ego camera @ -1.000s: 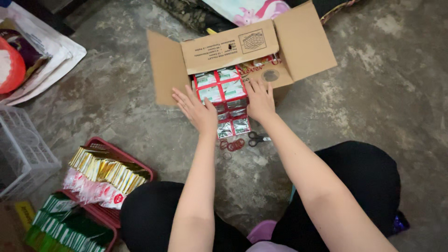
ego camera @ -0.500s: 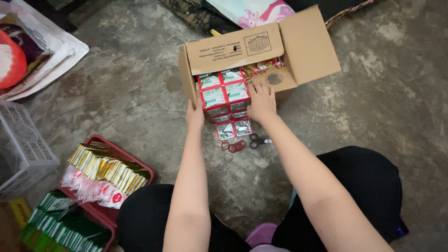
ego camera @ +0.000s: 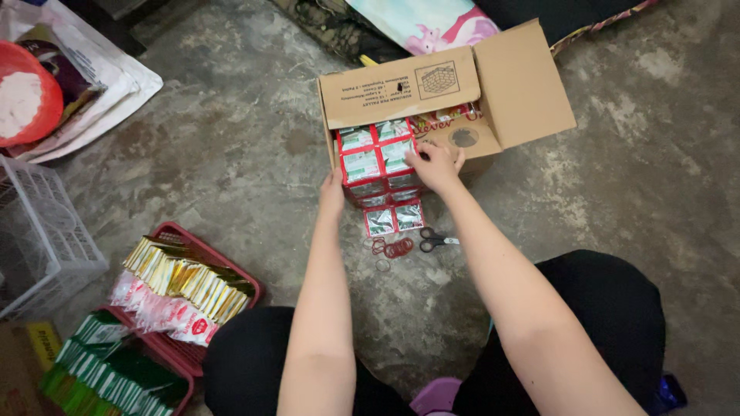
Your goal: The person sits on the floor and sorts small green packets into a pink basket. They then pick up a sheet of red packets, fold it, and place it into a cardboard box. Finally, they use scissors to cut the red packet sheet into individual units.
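Observation:
An open brown cardboard box (ego camera: 509,85) lies on the concrete floor, with a strip of red and green sachets (ego camera: 375,158) spilling out of it toward me. My left hand (ego camera: 332,190) rests against the box's left front corner, beside the sachets. My right hand (ego camera: 436,165) presses on the right side of the sachet strip at the box mouth, fingers curled over the packets. Small scissors (ego camera: 435,240) and several red rubber bands (ego camera: 391,248) lie on the floor just below the strip's end.
A red basket (ego camera: 231,277) at the lower left holds gold, white-red and green sachets. A white plastic crate (ego camera: 42,239) stands at the left edge. An orange tub (ego camera: 31,92) on a white sack is at the upper left. My black-clad knees fill the bottom.
The box's left flap has folded in and the box sits further right. My left hand slid from on top of the sachets to the box's left corner; my right hand stays on them.

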